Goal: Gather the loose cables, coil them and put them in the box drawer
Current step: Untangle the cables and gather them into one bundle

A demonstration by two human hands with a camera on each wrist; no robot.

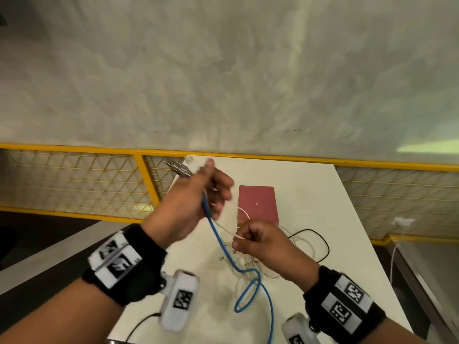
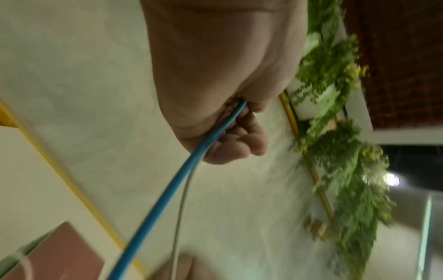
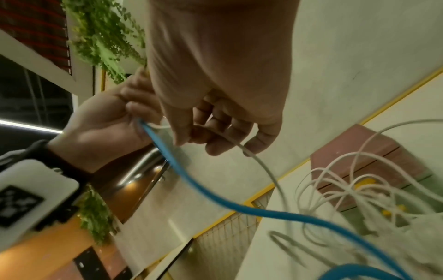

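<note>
My left hand (image 1: 211, 192) is raised above the white table (image 1: 310, 184) and grips a blue cable (image 1: 223, 247) together with a thin white cable (image 1: 223, 227); both run out of its fist (image 2: 239, 140). The blue cable (image 3: 215, 191) hangs down and loops on the table. Lower and to the right, my right hand (image 1: 250, 240) pinches the white cable (image 3: 261, 164) between thumb and fingers (image 3: 260, 144). A tangle of white cables (image 3: 359, 195) and a black cable (image 1: 320, 242) lie in front of the dark red box (image 1: 257, 203).
A yellow mesh railing (image 1: 74, 180) runs behind the table's far edge, with a pale wall above it. Green hanging plants (image 2: 335, 132) show in the wrist views. The table's left edge drops to a dark floor (image 1: 37, 232).
</note>
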